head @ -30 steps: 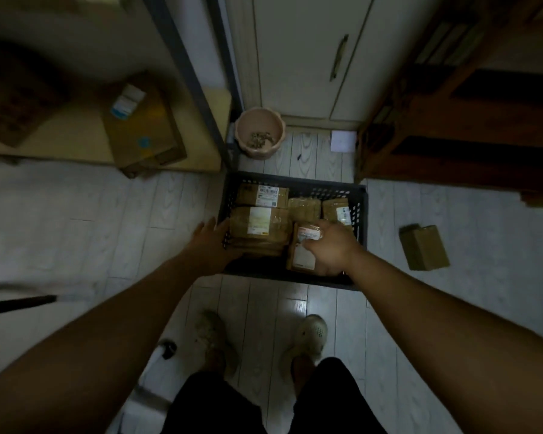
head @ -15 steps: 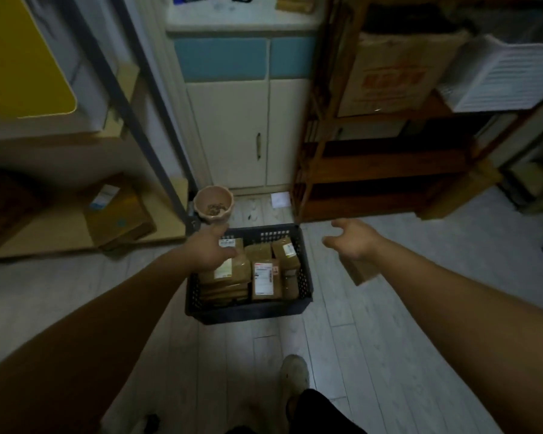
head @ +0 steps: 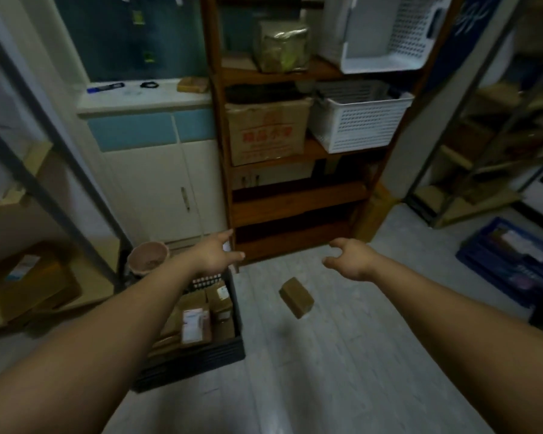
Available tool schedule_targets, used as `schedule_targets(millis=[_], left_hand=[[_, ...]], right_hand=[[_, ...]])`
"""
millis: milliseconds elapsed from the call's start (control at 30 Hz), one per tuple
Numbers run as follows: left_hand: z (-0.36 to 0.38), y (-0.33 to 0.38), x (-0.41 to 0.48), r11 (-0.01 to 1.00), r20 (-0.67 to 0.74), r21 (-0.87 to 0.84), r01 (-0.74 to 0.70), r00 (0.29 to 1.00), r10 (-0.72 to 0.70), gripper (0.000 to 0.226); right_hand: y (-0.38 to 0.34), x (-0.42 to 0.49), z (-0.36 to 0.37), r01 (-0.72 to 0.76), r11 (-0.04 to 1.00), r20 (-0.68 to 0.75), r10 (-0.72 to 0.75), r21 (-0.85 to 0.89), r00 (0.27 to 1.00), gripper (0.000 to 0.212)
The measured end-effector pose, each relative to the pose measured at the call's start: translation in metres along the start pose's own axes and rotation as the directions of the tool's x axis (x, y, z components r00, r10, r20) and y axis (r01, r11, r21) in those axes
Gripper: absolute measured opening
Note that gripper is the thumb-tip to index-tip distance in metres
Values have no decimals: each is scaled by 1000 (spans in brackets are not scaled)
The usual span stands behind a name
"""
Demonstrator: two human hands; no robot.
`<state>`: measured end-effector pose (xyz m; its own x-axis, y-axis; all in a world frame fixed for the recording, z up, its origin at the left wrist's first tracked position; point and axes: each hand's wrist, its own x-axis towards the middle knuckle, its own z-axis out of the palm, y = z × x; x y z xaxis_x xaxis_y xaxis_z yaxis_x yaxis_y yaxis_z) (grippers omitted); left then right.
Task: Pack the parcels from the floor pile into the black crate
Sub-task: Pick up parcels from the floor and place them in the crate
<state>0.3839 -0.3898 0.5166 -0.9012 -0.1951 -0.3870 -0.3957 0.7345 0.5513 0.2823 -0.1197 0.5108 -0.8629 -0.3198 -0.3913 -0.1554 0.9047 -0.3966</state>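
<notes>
Left grip (head: 215, 255) and right grip (head: 353, 260) spread, empty; right one no longer covers the loose parcel (head: 296, 297)

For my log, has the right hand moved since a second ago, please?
Yes: the right hand moved rightward, out of the black crate, and holds nothing.

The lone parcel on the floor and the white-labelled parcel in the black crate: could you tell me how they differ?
The lone parcel lies on the floor beside the crate; the labelled parcel sits inside it. The lone parcel shows no label; the labelled parcel bears a white label. The lone parcel lies apart; the labelled parcel is packed among others. Both are brown.
</notes>
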Motion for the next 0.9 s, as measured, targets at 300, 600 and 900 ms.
schedule_targets(millis=[300,600,900], left_hand=[[80,78,49,996,139,-79,41,990,-30,77],[115,61,171,955,223,-185,230,957,-187,76],[186,23,285,868,269,-209,450,880,-391,80]], right_hand=[[117,38,-33,-75,997,59,75,-7,995,73],[147,137,-21,-91,996,214,85,20,973,72],[199,271,5,-201,979,363,178,26,915,71]])
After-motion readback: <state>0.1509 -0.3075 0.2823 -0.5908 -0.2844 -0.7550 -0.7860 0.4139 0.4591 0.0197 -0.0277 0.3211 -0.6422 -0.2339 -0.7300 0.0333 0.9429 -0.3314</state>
